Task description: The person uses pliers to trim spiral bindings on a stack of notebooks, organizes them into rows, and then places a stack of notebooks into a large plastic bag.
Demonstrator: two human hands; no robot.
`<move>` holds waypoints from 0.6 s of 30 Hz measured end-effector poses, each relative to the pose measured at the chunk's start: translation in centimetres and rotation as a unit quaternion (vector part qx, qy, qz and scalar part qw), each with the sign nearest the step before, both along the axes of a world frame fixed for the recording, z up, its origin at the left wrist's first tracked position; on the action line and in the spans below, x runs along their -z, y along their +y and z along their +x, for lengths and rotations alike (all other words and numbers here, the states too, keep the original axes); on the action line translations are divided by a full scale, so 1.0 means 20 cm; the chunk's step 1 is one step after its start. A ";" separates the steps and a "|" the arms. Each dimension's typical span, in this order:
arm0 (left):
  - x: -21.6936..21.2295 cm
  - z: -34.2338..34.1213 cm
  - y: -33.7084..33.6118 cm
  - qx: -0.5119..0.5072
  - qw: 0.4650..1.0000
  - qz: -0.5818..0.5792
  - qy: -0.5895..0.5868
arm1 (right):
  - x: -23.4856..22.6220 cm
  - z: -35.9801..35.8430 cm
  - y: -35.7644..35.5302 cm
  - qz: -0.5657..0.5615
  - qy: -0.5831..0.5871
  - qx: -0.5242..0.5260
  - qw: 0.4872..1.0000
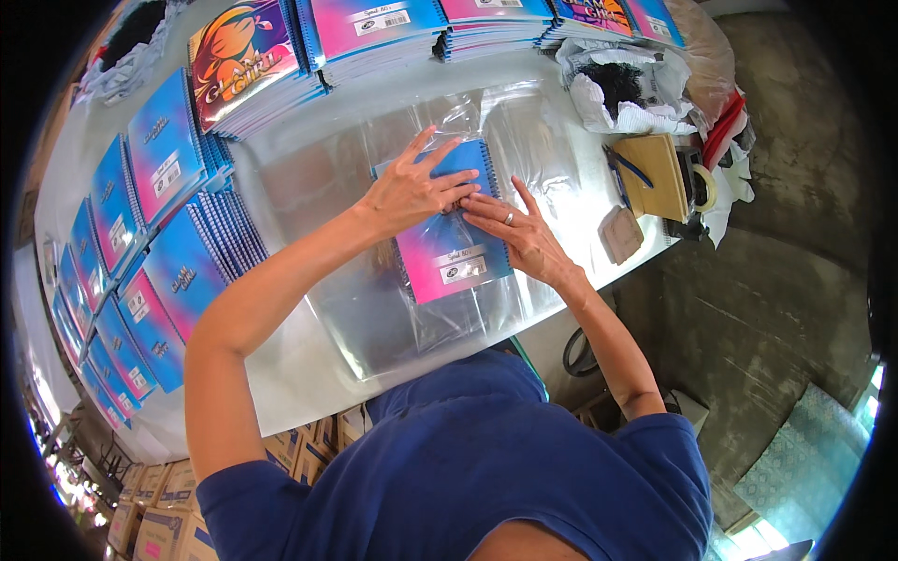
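A spiral notebook (432, 251) with a blue and pink cover lies in front of me on a sheet of clear plastic film (351, 299). Part of the film seems to cover it. Across the notebook's upper part rests my left hand (414, 190), its fingers spread. My right hand (519, 234), with a ring on one finger, reaches over the notebook's right edge, fingers stretched and thumb side close to the left hand. The fingertips of both hands meet near the middle of the cover. Whether they pinch any film there is hidden.
Notebook stacks (168, 140) line the table's left side, and more stacks (374, 33) stand along the far edge. At the right are crumpled white wrapping (585, 98), a wooden block (652, 173), blue-handled scissors or pliers (629, 170) and a brown pad (621, 235). Cartons (159, 533) sit lower left.
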State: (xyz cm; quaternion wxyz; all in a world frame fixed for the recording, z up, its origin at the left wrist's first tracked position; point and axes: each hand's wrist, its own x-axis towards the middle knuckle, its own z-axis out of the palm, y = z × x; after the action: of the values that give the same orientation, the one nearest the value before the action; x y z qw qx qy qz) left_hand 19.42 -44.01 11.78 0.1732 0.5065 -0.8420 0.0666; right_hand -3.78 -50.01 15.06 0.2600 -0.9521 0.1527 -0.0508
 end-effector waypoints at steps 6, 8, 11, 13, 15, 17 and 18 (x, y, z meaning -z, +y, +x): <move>-0.06 -0.01 0.02 -0.005 0.999 -0.019 0.028 | -0.02 0.01 0.02 -0.017 0.057 -0.006 0.998; -0.09 -0.01 0.01 0.000 0.999 -0.021 0.030 | -0.04 0.02 0.01 0.003 0.071 -0.013 0.997; -0.09 -0.03 0.00 0.002 1.000 0.001 0.013 | -0.02 0.00 0.01 0.002 0.072 -0.016 0.997; -0.04 -0.05 -0.02 -0.011 1.000 0.009 -0.017 | -0.01 0.00 0.02 -0.026 0.063 -0.016 0.998; -0.03 -0.05 -0.03 -0.027 0.999 0.029 0.001 | 0.00 -0.01 0.02 -0.043 0.063 -0.021 0.997; -0.08 -0.06 -0.06 -0.059 0.995 0.074 0.021 | 0.01 -0.02 0.00 -0.050 0.065 -0.028 0.996; -0.11 -0.07 -0.09 -0.082 0.990 0.108 0.035 | 0.02 -0.03 0.01 -0.059 0.052 -0.027 0.997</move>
State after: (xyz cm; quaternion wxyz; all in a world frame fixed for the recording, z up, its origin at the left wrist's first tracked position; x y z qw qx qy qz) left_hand 17.95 -45.74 13.88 0.1406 0.5919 -0.7932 -0.0288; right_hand -4.39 -49.78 14.56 0.1965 -0.9708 0.1372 -0.0028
